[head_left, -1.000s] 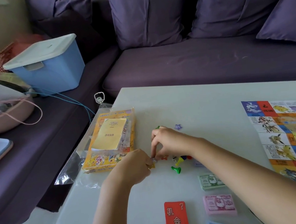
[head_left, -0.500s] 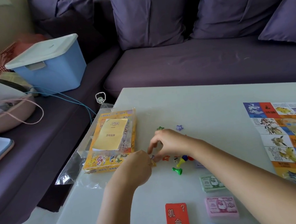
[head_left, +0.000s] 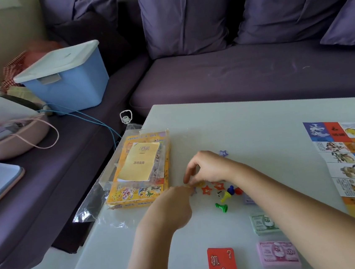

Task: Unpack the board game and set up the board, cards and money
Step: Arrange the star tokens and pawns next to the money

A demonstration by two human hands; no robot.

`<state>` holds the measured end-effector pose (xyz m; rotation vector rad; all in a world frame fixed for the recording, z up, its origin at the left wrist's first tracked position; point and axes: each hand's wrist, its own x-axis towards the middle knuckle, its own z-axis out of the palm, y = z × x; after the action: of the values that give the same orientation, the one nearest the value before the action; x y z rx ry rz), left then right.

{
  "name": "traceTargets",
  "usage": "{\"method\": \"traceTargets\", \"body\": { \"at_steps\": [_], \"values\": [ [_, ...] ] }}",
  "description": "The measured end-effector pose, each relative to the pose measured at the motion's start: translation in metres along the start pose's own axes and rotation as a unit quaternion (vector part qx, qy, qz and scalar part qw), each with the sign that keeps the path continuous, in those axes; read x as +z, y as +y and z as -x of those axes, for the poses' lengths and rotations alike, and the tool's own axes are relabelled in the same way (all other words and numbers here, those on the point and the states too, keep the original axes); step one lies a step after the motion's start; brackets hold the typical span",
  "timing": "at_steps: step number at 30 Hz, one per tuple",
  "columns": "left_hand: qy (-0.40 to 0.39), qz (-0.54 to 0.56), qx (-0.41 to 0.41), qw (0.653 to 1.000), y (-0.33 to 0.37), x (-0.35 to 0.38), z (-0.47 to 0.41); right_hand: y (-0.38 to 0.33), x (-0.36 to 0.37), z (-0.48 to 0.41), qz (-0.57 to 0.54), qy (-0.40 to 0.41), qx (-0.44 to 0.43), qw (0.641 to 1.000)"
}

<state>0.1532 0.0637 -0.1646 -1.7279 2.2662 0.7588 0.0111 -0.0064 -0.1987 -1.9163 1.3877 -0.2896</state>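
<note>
Tokens (head_left: 206, 190) at mid-frame now uncovered as right hand (head_left: 208, 168) lifted, its index apart from curled fingers, pinch unclear; left hand (head_left: 171, 207) fingers hidden, cannot tell; board (head_left: 350, 160) at right edge, money (head_left: 279, 255) and cards (head_left: 222, 265) bottom: probably only small pieces left.

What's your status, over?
Left hand, right hand fingertips down among small red star tokens; grips unclear. Colourful printed game board, paper money stacks, red card deck laid out. No obstruction.

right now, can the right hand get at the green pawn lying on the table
Probably yes. The green pawn lies uncovered on the table, close beside the wrist of the right hand; nothing blocks it. That hand is over the star tokens and would need to draw back.
</note>
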Motion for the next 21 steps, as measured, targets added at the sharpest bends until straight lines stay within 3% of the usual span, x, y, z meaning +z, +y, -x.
{"method": "traceTargets", "body": {
  "at_steps": [5,12,21],
  "values": [
    [0.004,0.002,-0.018,1.000,0.004,-0.001,0.002,-0.002,0.006,0.000,0.011,-0.009,-0.006,1.000],
    [-0.008,-0.007,-0.003,1.000,0.002,0.000,0.003,0.003,0.005,-0.002,-0.024,0.038,0.004,0.999],
    [-0.043,-0.020,-0.015,0.999,0.004,0.004,-0.006,0.012,-0.019,0.012,0.051,0.006,0.024,0.998]
  ]
}}
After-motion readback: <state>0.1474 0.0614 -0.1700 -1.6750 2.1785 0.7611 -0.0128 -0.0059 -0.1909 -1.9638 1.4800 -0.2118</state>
